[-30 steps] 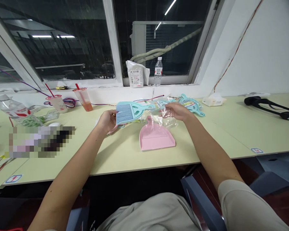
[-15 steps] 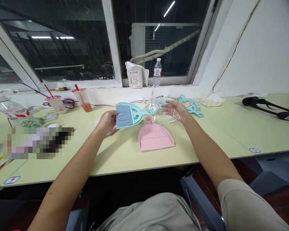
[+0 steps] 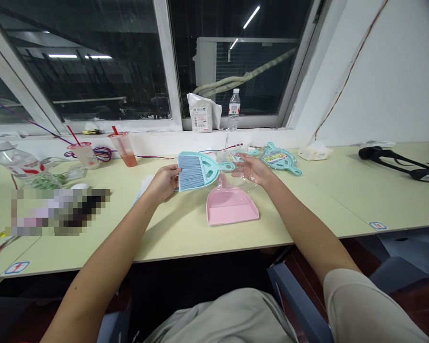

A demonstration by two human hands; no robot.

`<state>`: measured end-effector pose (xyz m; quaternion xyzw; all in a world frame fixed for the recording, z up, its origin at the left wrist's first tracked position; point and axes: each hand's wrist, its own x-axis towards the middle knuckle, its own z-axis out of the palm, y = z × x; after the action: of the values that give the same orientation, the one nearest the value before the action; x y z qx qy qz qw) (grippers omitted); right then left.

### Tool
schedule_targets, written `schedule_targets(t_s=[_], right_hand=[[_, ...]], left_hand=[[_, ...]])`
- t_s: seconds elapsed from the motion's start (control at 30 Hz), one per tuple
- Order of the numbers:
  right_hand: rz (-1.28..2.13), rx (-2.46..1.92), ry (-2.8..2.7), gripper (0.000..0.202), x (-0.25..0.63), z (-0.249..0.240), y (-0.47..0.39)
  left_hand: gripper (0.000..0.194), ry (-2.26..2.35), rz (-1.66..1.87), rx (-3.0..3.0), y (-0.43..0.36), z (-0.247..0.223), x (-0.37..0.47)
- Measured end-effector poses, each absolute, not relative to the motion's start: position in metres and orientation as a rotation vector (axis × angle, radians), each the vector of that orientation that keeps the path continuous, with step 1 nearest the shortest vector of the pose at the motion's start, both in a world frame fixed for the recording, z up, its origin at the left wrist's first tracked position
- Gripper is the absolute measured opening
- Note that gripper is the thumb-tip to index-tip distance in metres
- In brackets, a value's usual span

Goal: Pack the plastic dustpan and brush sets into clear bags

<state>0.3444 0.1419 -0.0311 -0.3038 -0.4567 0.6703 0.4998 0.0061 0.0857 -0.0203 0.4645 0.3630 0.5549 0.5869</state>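
My left hand [image 3: 165, 182] grips a light-blue hand brush [image 3: 196, 172] by its bristle end, holding it above the table. The brush's looped handle points right, towards my right hand [image 3: 252, 168]. That hand has its fingers spread, close to the handle's tip; whether they touch it I cannot tell. Below the brush a pink dustpan [image 3: 232, 207] lies on the table, its wide edge facing me and its handle partly behind the brush. Behind my right hand is clear plastic wrapping. Just beyond it lies another light-blue brush and dustpan set [image 3: 280, 158] with a yellow label.
Left on the table [image 3: 343, 190] stand two drink cups [image 3: 123, 148] with red straws and a large bottle [image 3: 23, 164]. A water bottle [image 3: 233, 110] and a white package [image 3: 201, 113] are on the sill. Tissues [image 3: 315, 151] and a black strapped device [image 3: 400, 162] lie right.
My left hand has moved the brush slightly right. My right hand has shifted left and down towards the brush handle. The pink dustpan has stayed in place.
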Motion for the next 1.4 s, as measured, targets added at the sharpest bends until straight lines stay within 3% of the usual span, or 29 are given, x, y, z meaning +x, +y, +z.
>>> schedule_targets(t_s=[0.17, 0.43, 0.67, 0.87, 1.0, 1.1, 1.23, 1.4], right_hand=[[1.632, -0.682, -1.088, 0.021, 0.331, -0.029, 0.131], [1.665, -0.662, -1.060, 0.040, 0.316, -0.026, 0.118], [1.715, -0.712, -0.999, 0.032, 0.311, -0.028, 0.117], [1.722, -0.704, -0.987, 0.028, 0.309, -0.034, 0.123], [1.698, -0.781, -1.012, 0.017, 0.310, -0.032, 0.122], [1.603, -0.892, -1.147, 0.029, 0.315, -0.031, 0.121], [1.553, -0.996, -1.407, 0.049, 0.327, -0.030, 0.125], [1.612, -0.929, -1.463, 0.051, 0.341, -0.033, 0.135]], left_hand=[[0.007, 0.802, 1.216, 1.064, 0.090, -0.025, 0.003], [0.009, 0.782, 1.161, 1.044, 0.087, -0.025, 0.007], [0.005, 0.816, 1.203, 0.986, 0.090, -0.034, 0.013], [0.020, 0.787, 1.173, 1.088, 0.081, -0.034, 0.020], [0.018, 0.726, 1.158, 1.043, 0.078, -0.030, 0.021], [0.017, 0.734, 1.234, 1.004, 0.080, -0.029, 0.019], [0.033, 0.828, 1.310, 0.928, 0.083, -0.028, 0.018], [0.045, 0.844, 1.383, 0.997, 0.080, -0.026, 0.017]])
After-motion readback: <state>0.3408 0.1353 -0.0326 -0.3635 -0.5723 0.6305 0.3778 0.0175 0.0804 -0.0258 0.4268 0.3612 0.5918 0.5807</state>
